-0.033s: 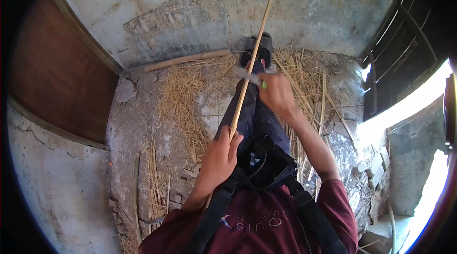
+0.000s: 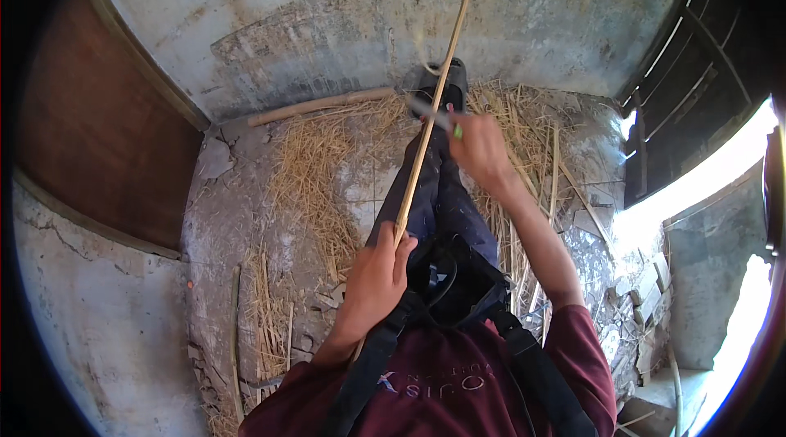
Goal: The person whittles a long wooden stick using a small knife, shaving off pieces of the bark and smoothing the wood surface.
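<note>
Paring seemed unfinished: left hand gripped a long yellow bamboo strip; right hand clenched a green-handled grey knife.

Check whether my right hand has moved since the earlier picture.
Yes: the right hand has shifted slightly forward, nearer the far wall.

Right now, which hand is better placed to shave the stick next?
Probably the right hand: it holds the knife, whose blurred blade crosses the stick. The left hand is busy gripping the stick's near part.
</note>
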`<control>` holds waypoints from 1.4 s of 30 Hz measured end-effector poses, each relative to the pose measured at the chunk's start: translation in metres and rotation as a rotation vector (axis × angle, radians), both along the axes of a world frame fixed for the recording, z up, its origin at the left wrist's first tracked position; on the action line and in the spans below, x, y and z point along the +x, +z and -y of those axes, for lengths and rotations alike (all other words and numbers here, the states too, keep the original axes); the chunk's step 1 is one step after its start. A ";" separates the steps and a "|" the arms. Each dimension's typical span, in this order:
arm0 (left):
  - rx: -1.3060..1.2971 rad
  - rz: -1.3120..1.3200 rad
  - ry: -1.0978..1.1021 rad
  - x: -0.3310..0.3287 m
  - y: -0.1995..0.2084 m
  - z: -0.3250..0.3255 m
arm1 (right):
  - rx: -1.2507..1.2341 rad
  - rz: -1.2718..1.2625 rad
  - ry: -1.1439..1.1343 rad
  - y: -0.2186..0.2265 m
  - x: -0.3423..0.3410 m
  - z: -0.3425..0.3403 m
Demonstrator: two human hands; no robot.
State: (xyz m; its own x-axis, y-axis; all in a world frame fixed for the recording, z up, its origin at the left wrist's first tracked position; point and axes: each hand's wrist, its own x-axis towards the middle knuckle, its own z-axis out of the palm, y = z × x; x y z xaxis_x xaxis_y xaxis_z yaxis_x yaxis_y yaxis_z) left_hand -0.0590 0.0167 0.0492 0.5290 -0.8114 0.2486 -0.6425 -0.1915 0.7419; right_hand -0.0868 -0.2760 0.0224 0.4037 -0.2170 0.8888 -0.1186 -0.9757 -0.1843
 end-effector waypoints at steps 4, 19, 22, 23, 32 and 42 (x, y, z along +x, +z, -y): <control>0.187 -0.115 0.022 -0.007 0.011 -0.014 | 0.170 -0.301 -0.217 0.031 0.031 0.144; 0.168 -0.160 -0.005 0.004 0.003 -0.045 | 0.561 -0.333 -0.486 0.050 0.051 0.292; 0.103 -0.259 0.053 0.025 -0.014 -0.049 | 0.661 -0.557 -0.557 -0.030 0.023 0.350; 0.066 -0.291 0.098 0.037 -0.025 -0.052 | 0.620 -0.757 -0.497 -0.071 0.026 0.346; -0.133 -1.104 -0.181 0.085 -0.010 -0.033 | 0.877 -1.093 -0.181 -0.230 -0.083 0.278; -0.206 -0.812 -0.234 0.064 -0.035 0.007 | 0.542 -0.318 0.072 -0.020 0.011 0.017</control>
